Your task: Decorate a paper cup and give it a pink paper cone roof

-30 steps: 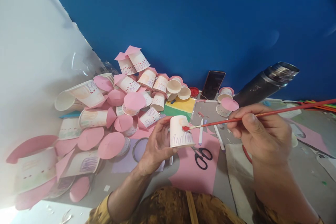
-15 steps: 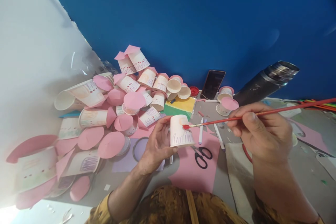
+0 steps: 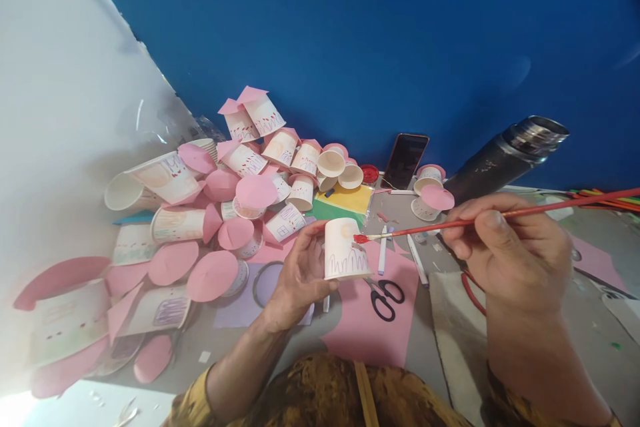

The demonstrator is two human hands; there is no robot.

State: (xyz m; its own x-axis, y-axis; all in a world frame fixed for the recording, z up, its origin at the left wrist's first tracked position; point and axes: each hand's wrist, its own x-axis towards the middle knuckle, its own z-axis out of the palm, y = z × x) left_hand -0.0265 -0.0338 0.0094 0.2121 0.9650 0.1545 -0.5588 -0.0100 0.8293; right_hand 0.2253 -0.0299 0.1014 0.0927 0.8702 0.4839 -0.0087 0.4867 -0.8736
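Note:
My left hand point(image 3: 301, 273) is closed around the left side of a white paper cup point(image 3: 343, 247), held upside down over the table. Purple zigzag strokes run along the cup's lower edge, and a faint orange patch shows higher up. In my right hand point(image 3: 515, 247) is a long red paintbrush point(image 3: 440, 223), pinched between thumb and fingers. Its tip, loaded with red paint, is at the right side of the cup; whether it touches the surface I cannot tell. Below the cup, black-handled scissors point(image 3: 384, 300) lie on pink paper point(image 3: 373, 337).
Several decorated cups with pink paper cones point(image 3: 213, 275) are heaped on the left. Toward the back stand a red paint pot point(image 3: 369, 174), a phone point(image 3: 406, 159) leaning on the blue wall, and a dark flask point(image 3: 493, 160). Markers point(image 3: 417, 260) and a cloth point(image 3: 457, 320) lie near my right hand.
My right hand and the paintbrush have shifted slightly to the right, the tip moving toward the cup's right edge. My left hand and the cup have stayed nearly still.

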